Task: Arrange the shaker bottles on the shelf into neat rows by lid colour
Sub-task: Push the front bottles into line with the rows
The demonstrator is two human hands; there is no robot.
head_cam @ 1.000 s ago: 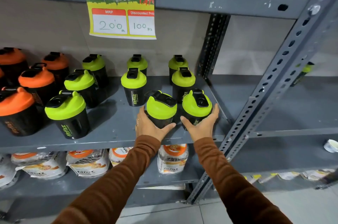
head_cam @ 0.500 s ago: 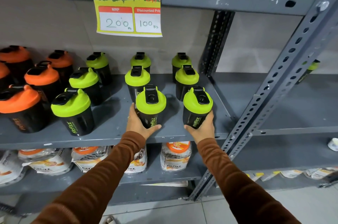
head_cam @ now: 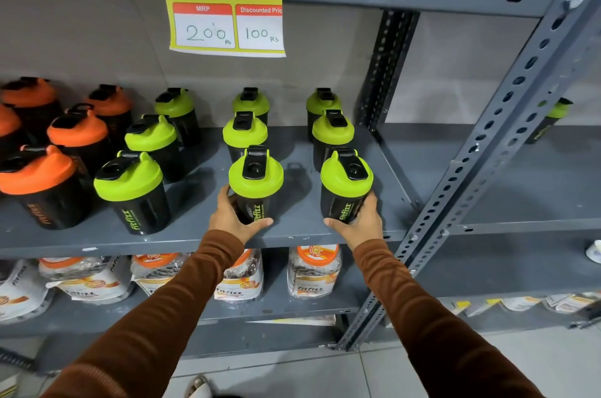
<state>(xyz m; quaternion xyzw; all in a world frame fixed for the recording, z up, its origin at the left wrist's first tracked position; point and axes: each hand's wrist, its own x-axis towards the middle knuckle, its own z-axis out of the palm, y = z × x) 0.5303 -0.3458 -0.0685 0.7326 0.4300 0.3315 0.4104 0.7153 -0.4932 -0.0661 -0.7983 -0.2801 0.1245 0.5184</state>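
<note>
Your shelf (head_cam: 201,241) already reads as sorted by lid colour: the orange-lidded shakers (head_cam: 78,131) fill the left end and run out of view past the left edge, so you cannot count them, while the green-lidded shakers (head_cam: 245,132) take the rest of the board toward the right upright (head_cam: 507,124). The green ones stand in three files running near to far, three deep each. The middle and right files look straight; the left file slants, its near bottle (head_cam: 130,186) sitting further left than the two behind it, so that file probably wants squaring up. One more green-lidded bottle (head_cam: 553,114) stands alone in the next bay to the right, half hidden by the upright, and by the task it likely belongs with the others. Your left hand (head_cam: 231,218) is wrapped around the base of the near middle bottle (head_cam: 255,183), and your right hand (head_cam: 361,222) cups the base of the near right bottle (head_cam: 346,183); both bottles stand upright on the shelf near its front edge, well apart from each other.
</note>
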